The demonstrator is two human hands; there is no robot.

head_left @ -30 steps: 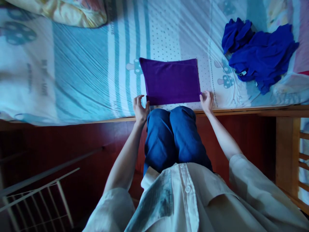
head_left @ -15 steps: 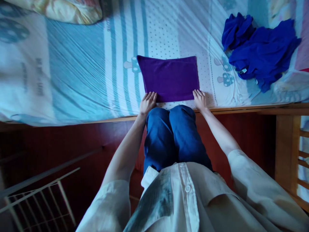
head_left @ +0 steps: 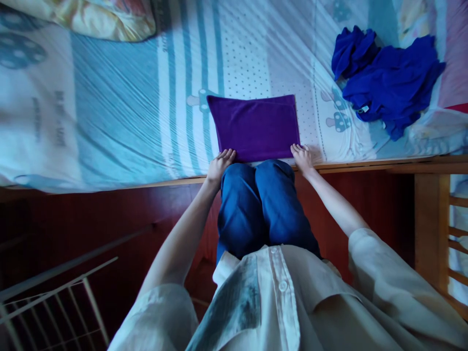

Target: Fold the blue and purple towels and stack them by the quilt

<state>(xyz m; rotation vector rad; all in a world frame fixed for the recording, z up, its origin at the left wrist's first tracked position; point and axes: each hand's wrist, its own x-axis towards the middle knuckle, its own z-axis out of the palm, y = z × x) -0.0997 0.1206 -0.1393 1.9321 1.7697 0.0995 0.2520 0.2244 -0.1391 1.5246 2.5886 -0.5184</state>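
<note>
A folded purple cloth (head_left: 256, 129) lies flat on the bed near its front edge, a smooth four-sided shape with its far left corner drawn out to a point. My left hand (head_left: 221, 164) is closed on the near left corner, fingers together over the fabric. At the near right corner, my right hand (head_left: 302, 157) pinches the edge in the same way. Both thumbs are mostly hidden. The cloth's near edge reaches almost to my knees.
Crumpled blue clothing (head_left: 393, 83) with a small white tag lies at the right on the patterned bed sheet (head_left: 117, 107). Yellow bedding (head_left: 127, 22) sits at the far left. A wooden bed post (head_left: 431, 219) stands at right, and a white metal rack (head_left: 54, 302) at lower left.
Both hands have drawn the purple cloth a short way toward me, closer to the bed's front edge. It still lies flat. The view has shifted slightly.
</note>
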